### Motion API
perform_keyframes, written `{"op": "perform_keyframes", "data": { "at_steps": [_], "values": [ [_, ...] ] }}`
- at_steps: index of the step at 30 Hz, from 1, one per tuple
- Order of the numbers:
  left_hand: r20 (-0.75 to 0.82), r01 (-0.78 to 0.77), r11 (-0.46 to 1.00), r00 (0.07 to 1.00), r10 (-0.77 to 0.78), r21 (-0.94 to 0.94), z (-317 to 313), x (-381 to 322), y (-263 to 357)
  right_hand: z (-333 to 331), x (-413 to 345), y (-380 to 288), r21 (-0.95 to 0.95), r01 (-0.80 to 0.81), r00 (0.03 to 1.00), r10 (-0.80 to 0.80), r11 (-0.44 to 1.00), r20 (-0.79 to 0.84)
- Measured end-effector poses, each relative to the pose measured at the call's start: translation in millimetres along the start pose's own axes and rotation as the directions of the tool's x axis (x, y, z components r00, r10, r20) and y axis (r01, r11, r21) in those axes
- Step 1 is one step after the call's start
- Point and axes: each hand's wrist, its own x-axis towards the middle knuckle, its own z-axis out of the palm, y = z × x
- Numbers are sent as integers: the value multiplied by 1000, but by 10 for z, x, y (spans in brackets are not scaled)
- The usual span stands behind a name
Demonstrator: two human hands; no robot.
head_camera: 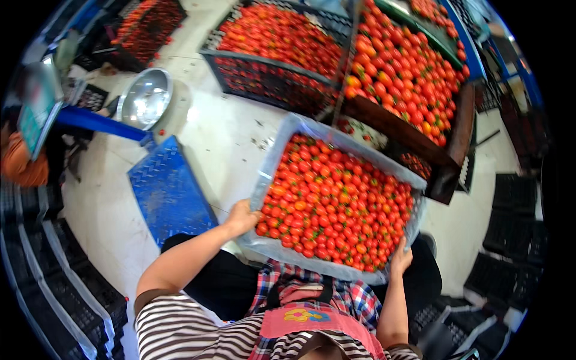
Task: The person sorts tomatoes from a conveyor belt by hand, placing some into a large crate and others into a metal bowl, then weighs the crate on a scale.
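A crate lined with translucent plastic (310, 265) is right in front of my body, full of small red cherry tomatoes (333, 202), a few of them orange. My left hand (243, 218) grips its left side, and my right hand (400, 258) grips the right side close to the near corner. The crate's far edge lies beside the wooden end of a sorting surface, where more tomatoes (405, 76) are heaped. Whether the crate touches that wood, I cannot tell. My fingertips are partly hidden by the liner.
A blue platform scale (173, 193) stands on the floor to my left, its post and display leaning outward. Beyond it are a metal basin (146, 99) and a person's orange sleeve (27, 159). A black crate of tomatoes (274, 72) sits ahead. Black crates (67, 288) line both sides.
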Motion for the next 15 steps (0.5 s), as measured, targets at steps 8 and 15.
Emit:
{"op": "perform_keyframes", "data": {
  "at_steps": [8,15],
  "values": [
    [-67,69,978,996,-57,195,-124,-252,613,93,208,240,160,12,999,-17,987,34],
    [-239,42,998,971,-29,50,-986,-885,658,751,-37,-459,172,7,968,-50,985,247]
  ]
}}
